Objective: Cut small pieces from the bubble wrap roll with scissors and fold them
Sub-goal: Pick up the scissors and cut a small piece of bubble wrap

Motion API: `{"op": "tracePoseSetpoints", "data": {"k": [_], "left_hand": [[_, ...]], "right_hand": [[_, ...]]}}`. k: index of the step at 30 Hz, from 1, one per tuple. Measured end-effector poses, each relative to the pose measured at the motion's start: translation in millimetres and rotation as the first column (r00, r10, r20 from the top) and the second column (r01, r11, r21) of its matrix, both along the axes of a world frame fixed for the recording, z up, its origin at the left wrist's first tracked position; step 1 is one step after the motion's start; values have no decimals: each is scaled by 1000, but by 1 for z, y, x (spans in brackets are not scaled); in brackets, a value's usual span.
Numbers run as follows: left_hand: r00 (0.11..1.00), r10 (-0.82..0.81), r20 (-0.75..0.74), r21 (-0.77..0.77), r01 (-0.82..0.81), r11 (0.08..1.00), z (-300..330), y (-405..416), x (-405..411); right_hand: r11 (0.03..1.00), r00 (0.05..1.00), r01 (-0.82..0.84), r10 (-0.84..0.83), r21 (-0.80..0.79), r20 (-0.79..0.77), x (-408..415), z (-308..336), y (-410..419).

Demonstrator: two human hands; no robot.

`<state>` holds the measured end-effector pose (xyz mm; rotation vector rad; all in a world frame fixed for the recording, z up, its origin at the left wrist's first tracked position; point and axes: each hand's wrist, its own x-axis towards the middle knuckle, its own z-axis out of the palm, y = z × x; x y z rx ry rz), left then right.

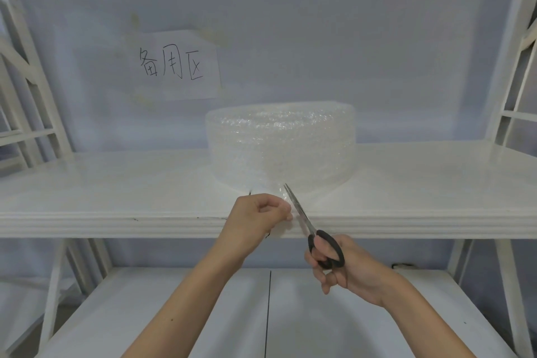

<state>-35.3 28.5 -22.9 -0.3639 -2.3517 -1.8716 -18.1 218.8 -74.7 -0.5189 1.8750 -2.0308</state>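
A large clear bubble wrap roll (281, 145) lies flat on the white shelf (116, 183). Its loose end (279, 193) trails toward the shelf's front edge. My left hand (257, 216) pinches that loose end just left of the scissors. My right hand (343, 264) grips the black handles of the scissors (302, 218). Their silver blades point up and left into the wrap, tip near the base of the roll. The blades look nearly closed on the wrap.
A paper sign (177, 65) with handwritten characters hangs on the back wall above the roll. White frame posts (511, 67) stand at both sides. A lower white shelf (203, 314) with a dark seam lies under my arms.
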Motion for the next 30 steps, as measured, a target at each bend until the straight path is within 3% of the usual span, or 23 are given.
{"op": "tracePoseSetpoints", "data": {"k": [7, 23, 30], "left_hand": [[996, -91, -22, -53, 90, 995, -2, 2, 9], [994, -108, -17, -80, 106, 991, 4, -11, 8], [1000, 23, 15, 69, -24, 997, 17, -20, 0]], "right_hand": [[1000, 998, -20, 22, -21, 63, 0, 9, -4], [1000, 1000, 8, -8, -28, 13, -7, 14, -13], [999, 999, 32, -32, -31, 5, -6, 14, -14]]}}
